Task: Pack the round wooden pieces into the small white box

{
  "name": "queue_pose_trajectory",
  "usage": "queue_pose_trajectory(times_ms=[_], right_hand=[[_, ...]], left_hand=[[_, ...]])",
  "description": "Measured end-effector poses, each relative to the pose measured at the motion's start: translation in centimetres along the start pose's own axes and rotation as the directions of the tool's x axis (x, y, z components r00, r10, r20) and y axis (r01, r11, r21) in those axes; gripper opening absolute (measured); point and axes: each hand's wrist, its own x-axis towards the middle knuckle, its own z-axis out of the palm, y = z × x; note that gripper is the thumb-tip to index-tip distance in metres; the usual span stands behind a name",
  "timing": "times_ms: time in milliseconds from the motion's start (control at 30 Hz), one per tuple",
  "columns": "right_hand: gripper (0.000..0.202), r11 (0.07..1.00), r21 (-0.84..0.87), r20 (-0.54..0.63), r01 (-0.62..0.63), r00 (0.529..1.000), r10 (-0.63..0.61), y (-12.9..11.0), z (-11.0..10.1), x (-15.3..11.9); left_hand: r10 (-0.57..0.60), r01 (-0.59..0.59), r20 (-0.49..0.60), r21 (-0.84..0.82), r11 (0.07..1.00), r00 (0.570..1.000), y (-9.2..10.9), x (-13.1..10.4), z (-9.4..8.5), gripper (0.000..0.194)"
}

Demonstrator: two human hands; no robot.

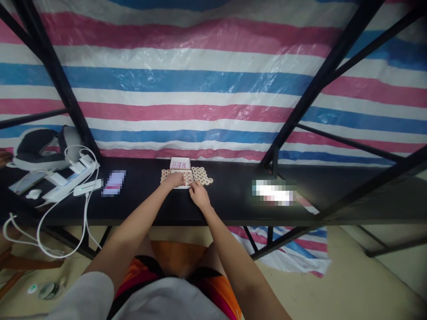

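Observation:
A small white box (pixel 180 187) of round wooden pieces marked like Chinese chess pieces stands on the black table. My left hand (pixel 175 179) is over its left part, fingers bent down among the pieces; what they pinch, if anything, is too small to make out. At the box's front right corner is my right hand (pixel 199 194), with closed fingers on its edge. Loose chess pieces (pixel 201 174) lie in a group right of the box, and more chess pieces (pixel 164 174) lie along its left side. Behind it is a white lid (pixel 180 163) with pink markings.
On the left lie a blurred phone (pixel 114 183), a white power strip (pixel 70 178) with cables and a grey neck pillow (pixel 42 146). A bright blurred object (pixel 274 193) is to the right. Black metal posts and a striped plastic sheet (pixel 187 80) stand behind the table (pixel 230 195).

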Motion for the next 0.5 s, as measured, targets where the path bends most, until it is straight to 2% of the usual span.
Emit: queue_pose_trajectory(times_ms=[267, 500], right_hand=[[0.026, 1.000, 0.004, 0.006, -0.013, 1.000, 0.013, -0.08, -0.06, -0.04], [0.025, 1.000, 0.004, 0.008, -0.003, 1.000, 0.003, 0.05, 0.05, -0.02]], left_hand=[[0.029, -0.028, 0.073, -0.018, 0.999, 0.997, -0.05, -0.34, -0.41, 0.036], [-0.002, 0.001, 0.090, 0.004, 1.000, 0.996, 0.51, -0.38, -0.74, 0.038]])
